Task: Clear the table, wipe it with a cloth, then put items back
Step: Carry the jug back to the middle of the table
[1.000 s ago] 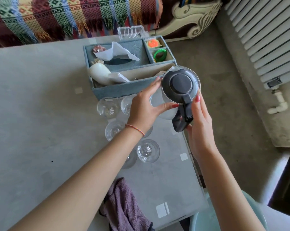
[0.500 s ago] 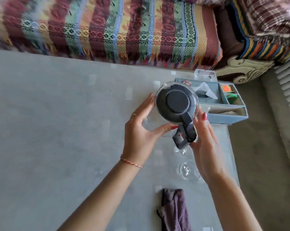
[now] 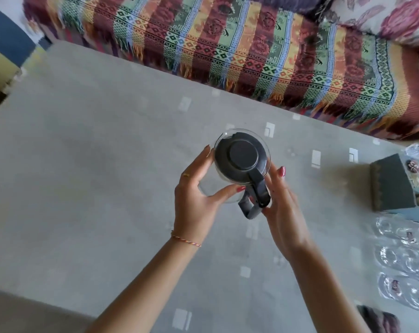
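A glass jug [image 3: 242, 156] with a dark lid and dark handle sits between my two hands over the middle of the grey table [image 3: 83, 188]. My left hand [image 3: 194, 200] cups its glass body, thumb in front and fingers curled round the far side. My right hand [image 3: 285, 207] lies against the handle side with straight fingers; its thumb is hidden. I cannot tell whether the jug's base touches the table. A purple cloth [image 3: 379, 320] lies at the lower right edge.
A grey-blue organiser box [image 3: 391, 186] stands at the right edge of the table, with several clear glasses [image 3: 401, 260] in front of it. A sofa under a striped woven blanket [image 3: 251, 49] runs along the table's far side.
Both hands have carried the jug left, away from the organiser box and glasses, toward the table's middle. The view has swung left with it.
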